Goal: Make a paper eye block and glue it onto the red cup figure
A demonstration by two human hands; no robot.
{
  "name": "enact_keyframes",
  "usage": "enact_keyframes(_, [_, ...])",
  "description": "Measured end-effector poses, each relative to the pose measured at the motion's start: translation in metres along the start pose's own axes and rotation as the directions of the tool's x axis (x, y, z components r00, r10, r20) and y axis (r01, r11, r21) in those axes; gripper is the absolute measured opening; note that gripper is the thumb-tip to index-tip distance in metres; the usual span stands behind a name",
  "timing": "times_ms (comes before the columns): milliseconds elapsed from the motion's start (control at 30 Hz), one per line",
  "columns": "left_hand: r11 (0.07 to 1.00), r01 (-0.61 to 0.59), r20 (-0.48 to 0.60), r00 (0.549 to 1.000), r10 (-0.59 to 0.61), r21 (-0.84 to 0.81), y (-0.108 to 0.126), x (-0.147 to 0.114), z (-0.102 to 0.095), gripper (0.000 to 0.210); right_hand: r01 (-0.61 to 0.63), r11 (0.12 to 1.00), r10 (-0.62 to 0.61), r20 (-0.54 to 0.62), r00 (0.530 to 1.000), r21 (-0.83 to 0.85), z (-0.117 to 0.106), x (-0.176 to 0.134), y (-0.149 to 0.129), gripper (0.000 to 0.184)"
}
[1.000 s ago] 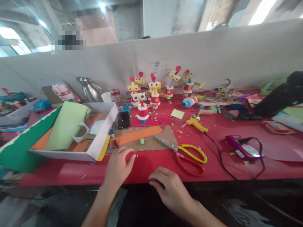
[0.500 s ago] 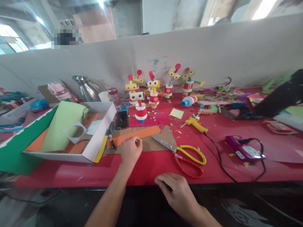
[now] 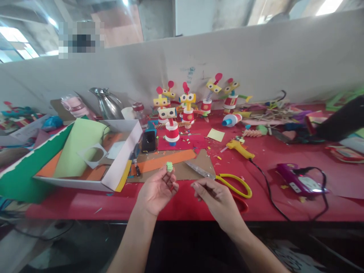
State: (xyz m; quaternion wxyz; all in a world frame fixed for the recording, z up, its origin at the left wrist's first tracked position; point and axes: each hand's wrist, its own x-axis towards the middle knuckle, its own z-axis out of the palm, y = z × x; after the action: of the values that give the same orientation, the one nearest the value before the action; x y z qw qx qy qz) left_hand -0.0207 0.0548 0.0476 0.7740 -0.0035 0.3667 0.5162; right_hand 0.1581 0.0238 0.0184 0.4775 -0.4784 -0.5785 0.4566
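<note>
Between the fingertips of my left hand (image 3: 156, 194) is a small light-green folded paper piece (image 3: 169, 167), pleated like an accordion. The palm faces up, with the other fingers curled. To its right, my right hand (image 3: 218, 201) is raised, thumb and fingertips pinched together; whether they hold anything is too small to tell. Scissors (image 3: 239, 186) with yellow and red handles lie just behind the right hand, which partly hides them. Beyond my hands, an orange paper strip (image 3: 162, 161) rests on brown cardboard (image 3: 203, 161). Several paper-cup robot figures (image 3: 172, 131) stand at the back.
On the left sits a white box (image 3: 122, 159) with coloured paper, near a phone (image 3: 148, 141) and a steel jug (image 3: 106, 104). A yellow glue gun (image 3: 240, 149) trails a cord beside a purple power strip (image 3: 301, 180) on the right. The red table (image 3: 85, 206) ends close to me.
My left hand has turned palm up, bringing the green folded paper into clear view. My right hand has risen from the table's edge toward the left hand, now covering part of the scissors.
</note>
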Motion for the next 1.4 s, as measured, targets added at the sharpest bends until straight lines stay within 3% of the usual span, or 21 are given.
enact_keyframes(267, [0.999,-0.020,-0.014,1.000,0.019,-0.048,-0.017,-0.006,0.003,0.007,0.060,0.993,-0.057,-0.030,0.998,0.098,0.018,0.009,-0.007,0.016])
enact_keyframes(500, [0.998,-0.052,0.093,0.995,0.048,0.041,-0.031,-0.007,0.000,0.009,0.119,0.983,-0.116,-0.031,0.993,0.136,0.023,0.016,-0.008,0.020])
enact_keyframes(633, [0.995,-0.068,0.112,0.992,0.060,0.073,-0.038,-0.004,-0.003,0.008,0.158,0.986,-0.154,-0.061,0.986,0.059,0.022,0.019,-0.003,0.019])
enact_keyframes(767, [0.998,-0.064,0.037,0.997,0.063,0.027,-0.037,-0.001,0.000,0.005,0.201,0.979,-0.204,-0.086,0.975,-0.037,0.019,0.017,0.000,0.020])
enact_keyframes(867, [0.994,-0.107,-0.001,0.994,0.107,-0.018,-0.031,0.001,0.003,0.012,0.208,0.975,-0.215,-0.110,0.970,-0.074,0.014,0.014,-0.001,0.010])
enact_keyframes(967, [0.990,-0.139,0.010,0.990,0.140,-0.027,-0.026,0.001,0.004,0.018,0.169,0.983,-0.176,-0.114,0.978,-0.075,0.007,0.012,0.000,0.020])
enact_keyframes(1100, [0.977,-0.214,0.083,0.974,0.211,0.023,-0.025,-0.001,0.000,0.020,0.166,0.985,-0.168,-0.065,0.984,-0.037,0.006,0.012,0.005,0.038])
enact_keyframes(1200, [0.938,-0.327,0.128,0.941,0.313,0.111,-0.032,-0.004,-0.003,0.025,0.203,0.979,-0.203,0.006,0.979,0.014,0.018,0.010,0.008,0.027])
enact_keyframes(1300, [0.903,-0.401,0.041,0.916,0.400,0.154,-0.042,-0.005,-0.002,0.035,0.180,0.983,-0.184,0.170,0.968,0.037,0.037,0.007,0.010,0.030])
enact_keyframes(1400, [0.882,-0.439,0.007,0.896,0.444,0.169,-0.043,-0.003,0.004,0.041,0.169,0.984,-0.149,0.248,0.957,-0.061,0.051,0.005,0.010,0.022])
